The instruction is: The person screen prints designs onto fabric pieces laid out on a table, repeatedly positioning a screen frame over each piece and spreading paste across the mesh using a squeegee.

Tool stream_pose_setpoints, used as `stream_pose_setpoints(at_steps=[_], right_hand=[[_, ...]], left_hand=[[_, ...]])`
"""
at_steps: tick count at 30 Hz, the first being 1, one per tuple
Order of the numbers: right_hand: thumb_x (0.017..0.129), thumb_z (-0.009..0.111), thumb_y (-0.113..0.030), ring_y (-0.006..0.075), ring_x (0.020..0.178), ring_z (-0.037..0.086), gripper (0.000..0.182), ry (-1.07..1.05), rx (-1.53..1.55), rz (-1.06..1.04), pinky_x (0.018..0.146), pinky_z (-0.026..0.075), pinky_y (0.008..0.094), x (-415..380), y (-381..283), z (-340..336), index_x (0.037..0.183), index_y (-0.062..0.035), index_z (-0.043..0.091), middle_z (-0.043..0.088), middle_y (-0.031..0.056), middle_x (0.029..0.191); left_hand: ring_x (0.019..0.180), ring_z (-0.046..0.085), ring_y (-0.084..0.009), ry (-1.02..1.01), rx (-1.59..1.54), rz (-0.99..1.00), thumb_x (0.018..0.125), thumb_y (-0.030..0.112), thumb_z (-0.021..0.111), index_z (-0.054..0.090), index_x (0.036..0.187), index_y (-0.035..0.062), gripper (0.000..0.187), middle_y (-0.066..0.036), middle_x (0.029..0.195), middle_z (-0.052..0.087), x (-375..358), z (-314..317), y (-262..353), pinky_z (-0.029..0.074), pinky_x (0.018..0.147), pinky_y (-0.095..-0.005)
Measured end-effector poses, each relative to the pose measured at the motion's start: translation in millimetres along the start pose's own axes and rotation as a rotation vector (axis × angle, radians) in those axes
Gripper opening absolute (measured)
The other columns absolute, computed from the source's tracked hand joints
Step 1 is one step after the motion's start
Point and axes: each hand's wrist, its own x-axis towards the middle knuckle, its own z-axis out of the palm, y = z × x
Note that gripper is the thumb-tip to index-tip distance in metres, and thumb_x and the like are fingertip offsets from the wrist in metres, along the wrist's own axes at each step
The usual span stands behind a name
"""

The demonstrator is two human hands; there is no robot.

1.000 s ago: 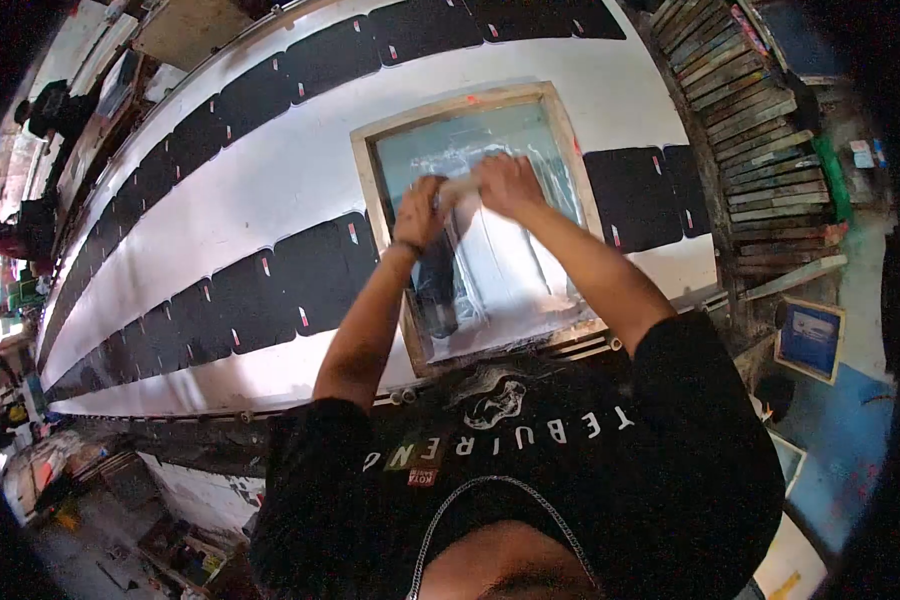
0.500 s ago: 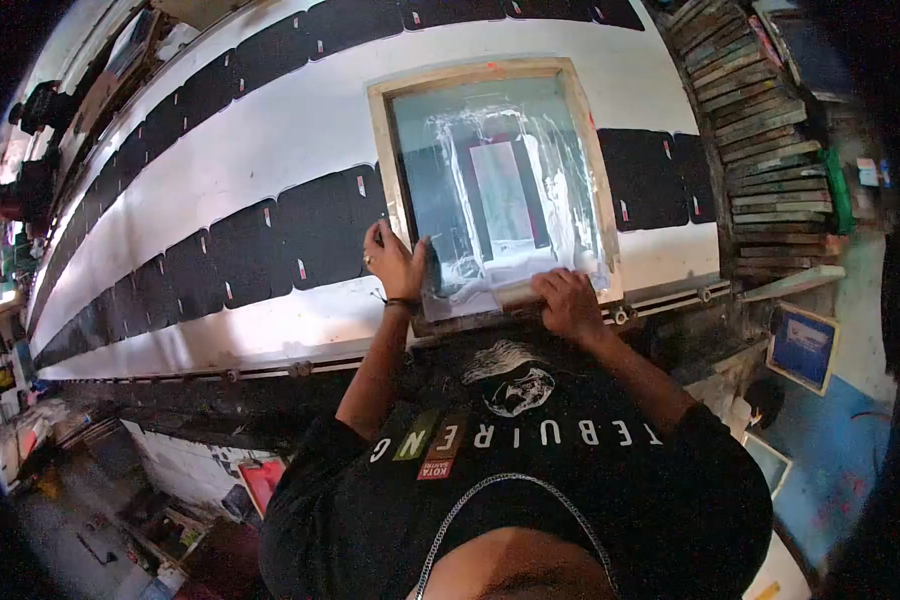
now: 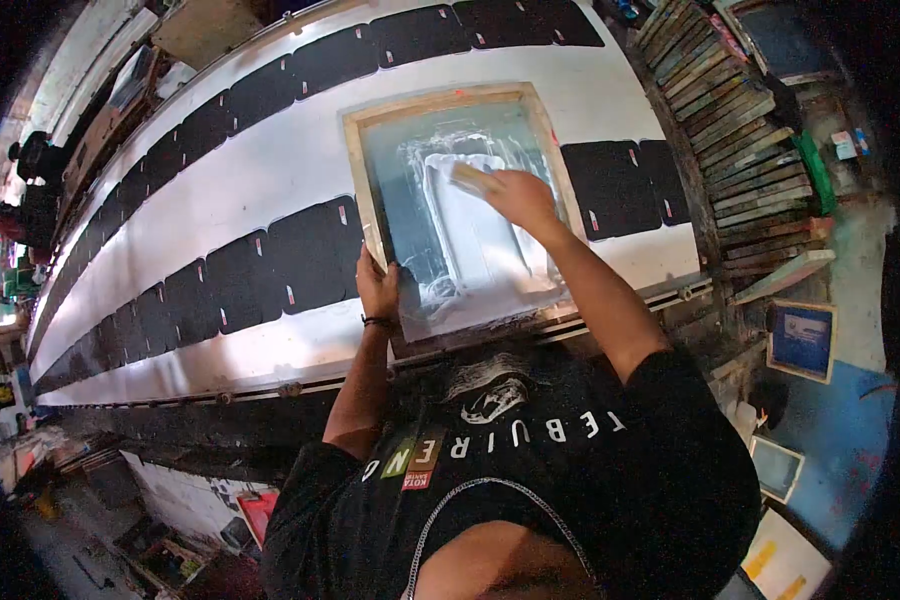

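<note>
- Gripped in right hand [image 3: 523, 203]: pale flat wooden squeegee [image 3: 477, 179], over white-smeared mesh.
- Curled at frame's left edge: left hand [image 3: 377, 288].
- Under light wooden mesh frame [image 3: 440, 106]: long white table [image 3: 270, 190], with black flat panels [image 3: 310, 255] in rows.
- Beyond: worn wooden slats [image 3: 760, 165].

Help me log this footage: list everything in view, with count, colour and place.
Table: 1, white, centre
Black pieces: many, black, in two rows on the table
Frame: 1, light wood, on the table
Mesh: 1, grey-green, inside the frame
Paste: smears, white, on the mesh
Squeegee: 1, tan, in the right hand
Stacked wood: many, brown and grey, right
Strip: 1, green, beside the stacked wood
Panel: 1, blue, pale border, right
Left edge: clutter, too blurred to tell
Shirt: 1, black, on the person
Chain: 1, silver, neck
Bracelet: 1, dark, left wrist
Left hand: 1, bare, at the frame's left side
Right hand: 1, bare, over the mesh
</note>
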Motion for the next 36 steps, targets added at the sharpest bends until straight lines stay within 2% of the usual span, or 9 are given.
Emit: stream_pose_setpoints(at_steps=[5,6,8,16,24,26,28,30,36], right_hand=[[0.086,0.074,-0.038,0.0345,0.081,0.072,0.030,0.945,-0.004,-0.518,0.079,0.058,0.0445,-18,200,35,0.102,-0.0136,0.079,0.074,0.0163,0.096],[0.086,0.074,-0.038,0.0345,0.081,0.072,0.030,0.946,-0.005,-0.513,0.079,0.058,0.0445,-17,228,20,0.102,-0.0136,0.079,0.074,0.0163,0.096],[0.084,0.073,-0.035,0.0296,0.079,0.070,0.030,0.263,0.825,0.346,0.076,0.056,0.0399,-9,281,-18,0.102,-0.0115,0.078,0.074,0.0139,0.095],[0.079,0.072,-0.033,0.0272,0.081,0.065,0.037,0.452,0.705,0.408,0.076,0.051,0.0396,-23,388,-50,0.096,-0.0007,0.075,0.070,0.0091,0.083],[0.080,0.073,-0.033,0.0323,0.112,0.062,0.047,0.398,0.813,0.336,0.096,0.047,0.0418,-50,382,-31,0.115,-0.0022,0.074,0.066,0.0188,0.125],[0.081,0.077,-0.037,0.0356,0.127,0.055,0.051,0.730,0.037,0.193,0.108,0.045,0.0433,-57,356,-16,0.121,-0.0049,0.075,0.060,0.0204,0.137],[0.083,0.076,-0.036,0.0344,0.122,0.061,0.042,0.745,-0.005,-0.292,0.103,0.047,0.0481,-39,295,-66,0.115,-0.0086,0.076,0.067,0.0181,0.127],[0.084,0.073,-0.031,0.0339,0.111,0.067,0.029,0.144,-0.159,-0.215,0.096,0.048,0.0535,16,227,-109,0.106,-0.0120,0.075,0.074,0.0131,0.111],[0.081,0.073,-0.026,0.0323,0.104,0.065,0.032,0.299,-0.268,-0.527,0.090,0.046,0.0508,132,196,-80,0.112,-0.0156,0.072,0.070,0.0095,0.102]], left_hand=[[0.107,0.063,-0.0228,0.045,-0.295,0.052,0.088,-0.001,0.067,0.043,0.155,-0.0019,0.071,-0.016,0.127,0.062,-3,43,32,0.052,0.091,-0.0338],[0.107,0.063,-0.0228,0.040,-0.296,0.052,0.088,-0.001,0.067,0.043,0.155,-0.0019,0.071,-0.016,0.127,0.062,-5,64,47,0.052,0.091,-0.0338],[0.115,0.062,-0.0245,0.043,-0.252,0.106,0.089,-0.002,0.065,0.041,0.156,-0.0011,0.071,-0.017,0.134,0.058,-7,113,85,0.051,0.097,-0.0351],[0.120,0.059,-0.0288,-0.016,-0.268,0.065,0.090,0.000,0.066,0.041,0.156,0.0000,0.071,-0.019,0.133,0.057,-42,220,104,0.048,0.104,-0.0394],[0.123,0.055,-0.0420,-0.058,0.547,0.076,0.085,0.021,0.078,0.047,0.150,0.0014,0.075,-0.026,0.139,0.050,-30,201,94,0.045,0.105,-0.0499],[0.129,0.051,-0.0468,0.045,0.506,0.233,0.084,0.033,0.082,0.046,0.150,0.0002,0.082,-0.029,0.143,0.048,-17,207,101,0.043,0.108,-0.0543],[0.132,0.049,-0.0479,0.031,0.385,0.377,0.089,0.035,0.080,0.042,0.152,-0.0018,0.082,-0.031,0.144,0.047,29,217,156,0.041,0.110,-0.0556],[0.127,0.055,-0.0454,-0.200,0.204,0.460,0.093,0.035,0.077,0.042,0.153,0.0009,0.077,-0.028,0.141,0.052,87,231,211,0.047,0.105,-0.0520],[0.113,0.063,-0.0442,-0.476,0.346,0.434,0.096,0.036,0.072,0.059,0.133,0.0040,0.051,-0.021,0.125,0.066,181,286,199,0.051,0.097,-0.0504]])
